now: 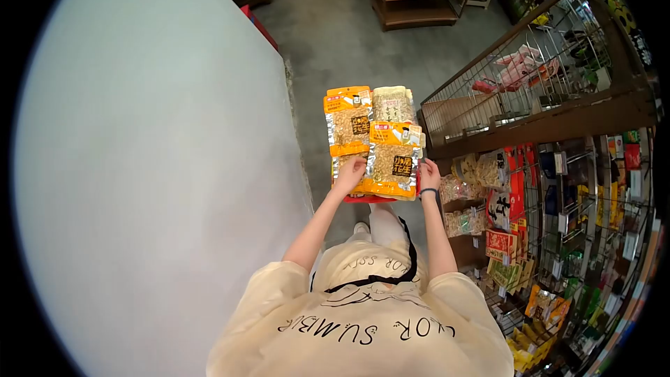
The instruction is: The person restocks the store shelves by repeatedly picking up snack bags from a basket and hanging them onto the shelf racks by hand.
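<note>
A stack of snack bags is in front of my body, with a red container (357, 200) showing only as a rim beneath and beside it. On top lies an orange-and-clear bag of nuts (392, 153), its label dark and yellow. Another orange bag of nuts (348, 119) lies to its left, and a paler bag (393, 103) is behind. My left hand (352, 173) is closed at the top bag's left edge. At the right edge, my right hand (429, 176), with a dark band at the wrist, has its fingers bent round the bag's side; their tips are partly hidden.
A large pale wall or panel (153, 167) runs along my left. On the right stands a shelf rack (502, 223) with hanging bags, topped by a wire bin with a brown rim (516, 134). Grey floor (314, 35) leads to a brown shelf unit (419, 17) ahead.
</note>
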Tool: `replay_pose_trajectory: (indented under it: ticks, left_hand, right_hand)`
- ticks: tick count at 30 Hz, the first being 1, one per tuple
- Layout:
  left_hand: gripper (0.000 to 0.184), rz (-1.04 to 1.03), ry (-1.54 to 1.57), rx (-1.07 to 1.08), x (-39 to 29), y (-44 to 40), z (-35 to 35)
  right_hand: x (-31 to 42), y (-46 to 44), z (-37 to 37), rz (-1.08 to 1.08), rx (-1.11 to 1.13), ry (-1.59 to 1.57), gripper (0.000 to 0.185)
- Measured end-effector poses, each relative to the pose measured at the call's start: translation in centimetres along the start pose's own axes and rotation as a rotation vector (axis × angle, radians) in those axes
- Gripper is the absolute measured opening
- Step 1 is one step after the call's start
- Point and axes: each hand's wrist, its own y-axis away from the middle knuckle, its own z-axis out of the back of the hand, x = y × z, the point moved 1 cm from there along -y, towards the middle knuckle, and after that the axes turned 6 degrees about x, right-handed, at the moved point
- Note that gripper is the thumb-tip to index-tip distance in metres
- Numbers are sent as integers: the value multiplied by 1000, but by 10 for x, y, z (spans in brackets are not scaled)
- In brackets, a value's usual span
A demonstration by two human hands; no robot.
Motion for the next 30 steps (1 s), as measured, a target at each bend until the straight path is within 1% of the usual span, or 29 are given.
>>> replay_pose_trajectory:
  ticks: [1, 2, 4, 5, 7, 8, 11, 12, 14, 15, 17, 18, 20, 21, 23, 24, 26, 27, 29, 30]
  left_hand:
    - [28, 6, -2, 26, -4, -14, -3]
    - [28, 16, -7, 36, -7, -27, -6]
    - [37, 46, -66, -42, -5, -52, -15]
    - [37, 56, -68, -34, -3, -62, -19]
    - [47, -11, -192, -155, -6, -78, -21]
    - [50, 88, -179, -130, -5, -83, -24]
    - [50, 181, -126, -148, -13, -91, -31]
    - [50, 188, -129, -145, -8, -96, -34]
    - [50, 262, 16, -220, 1, -102, -38]
    - [50, 267, 13, -218, -3, -103, -38]
    - [50, 343, 126, -232, -9, -105, -39]
    - [50, 348, 124, -232, -13, -105, -40]
    - [45, 263, 130, -275, -20, -104, -41]
    - [45, 269, 128, -277, -14, -105, -43]
    - [34, 209, 245, -272, 3, -112, -48]
    - [34, 207, 244, -272, -5, -111, -46]
    - [27, 288, 176, -164, -30, -104, -39]
    - [27, 282, 172, -161, -32, -103, -37]
    - [26, 445, 322, -111, -35, -99, -35]
    - [26, 439, 315, -102, -37, -96, -35]
  right_hand:
    - [3, -9, -4, 8, -5, 22, 24]
    - [5, -18, -7, 26, -15, 116, 27]
    - [2, -37, -11, 46, -39, 217, 29]
    - [-1, -45, -13, 39, -54, 276, 29]
    - [1, -55, -18, 47, -57, 270, 30]
    - [2, -57, -20, 37, -52, 289, 30]
    - [-4, -65, -25, -14, -52, 293, 29]
    - [-1, -65, -27, -9, -49, 339, 28]
    - [6, -64, -29, 30, -69, 407, 25]
    - [11, -64, -30, 24, -68, 406, 25]
    - [20, -64, -30, 40, -98, 372, 24]
    - [20, -64, -31, 35, -95, 372, 24]
    - [19, -65, -33, 37, -110, 299, 23]
    - [19, -64, -33, 32, -105, 299, 23]
    - [18, -64, -35, -143, -17, 106, 23]
    - [17, -64, -35, -142, -18, 104, 23]
    - [15, -64, -35, -130, 20, 103, 23]
    - [14, -65, -35, -127, 15, 98, 23]
    - [13, -64, -33, -92, 72, -38, 22]
    - [15, -62, -32, -91, 61, -45, 22]
